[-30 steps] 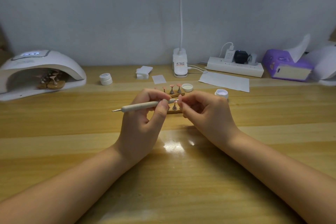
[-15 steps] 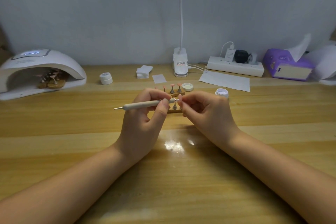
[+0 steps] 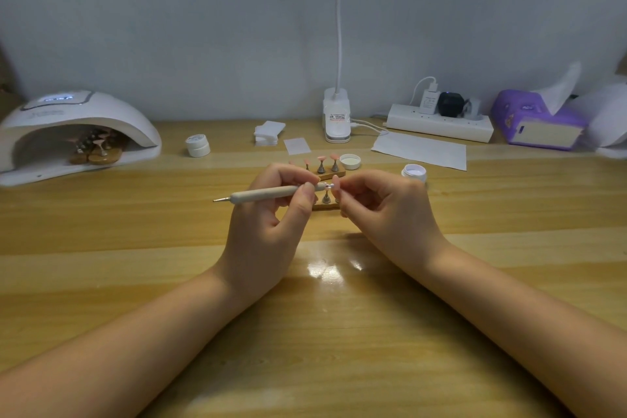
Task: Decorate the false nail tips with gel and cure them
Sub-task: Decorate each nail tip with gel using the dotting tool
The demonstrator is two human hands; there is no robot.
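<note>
Wooden desk (image 3: 101,248): left grip (image 3: 268,224) pinches dotting pen (image 3: 264,194); right grip (image 3: 390,214) pinches nail tip (image 3: 336,182) (labels unreadable).

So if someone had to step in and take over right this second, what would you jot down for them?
Left hand: holds the dotting pen, its working end against the nail tip.
Right hand: pinches one pink nail tip in front of the pen.
Things: more tips on stands on the wooden holder behind the hands; open gel jar and its lid to the right; closed jar near the curing lamp.
Done: a batch of tips already sits inside the lamp.
Left: finish this tip, put it back on a stand, decorate the rest, cure them.
</note>
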